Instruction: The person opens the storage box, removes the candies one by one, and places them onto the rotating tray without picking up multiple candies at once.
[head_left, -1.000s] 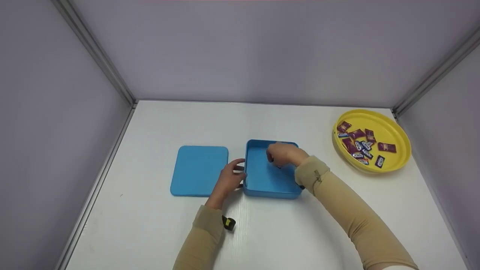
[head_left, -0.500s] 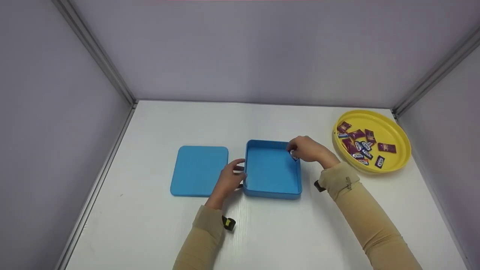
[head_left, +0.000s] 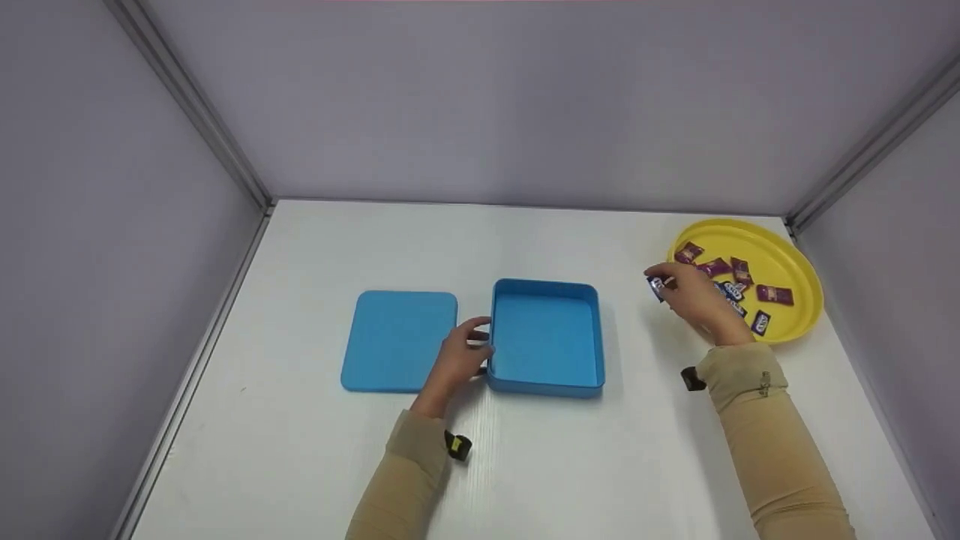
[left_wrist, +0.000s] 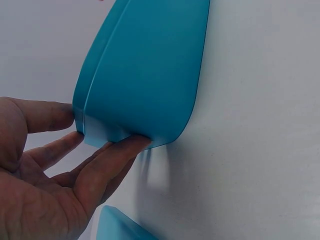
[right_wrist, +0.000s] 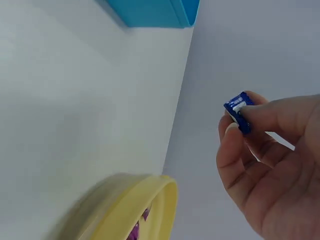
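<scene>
One small candy point(head_left: 656, 287), in a blue wrapper with a white patch, sits pinched between the thumb and fingertips of your right hand point(head_left: 694, 298). The wrist view shows it point(right_wrist: 238, 111) end-on, gripped at the very tips, with the wrapper's edge sticking out past the thumb. You hold it in the air, right of the blue box point(head_left: 547, 382) and just left of the yellow plate point(head_left: 795, 262), clear of both.

Your left hand point(head_left: 457, 360) rests against the box's left wall. The fingers lie nearly straight, thumb and fingertips touching the near-left corner point(left_wrist: 95, 131), not curled round it.

Box: square, rounded corners, low upright walls, open on top. Its inside shows only bare blue floor. Its lid point(head_left: 397, 339) lies flat just left of the box, with your left hand over the narrow gap between them.

Between the box's right wall and the plate's rim runs a stretch of bare white table point(head_left: 300, 450), and your right hand hangs above it. More bare table lies nearer you than the box and beyond it to the back wall.

Plate: round, raised rim, well right of the box, close to the right wall. In it lie loose candies point(head_left: 772, 294), some maroon, some blue and white, partly hidden behind your right hand.
</scene>
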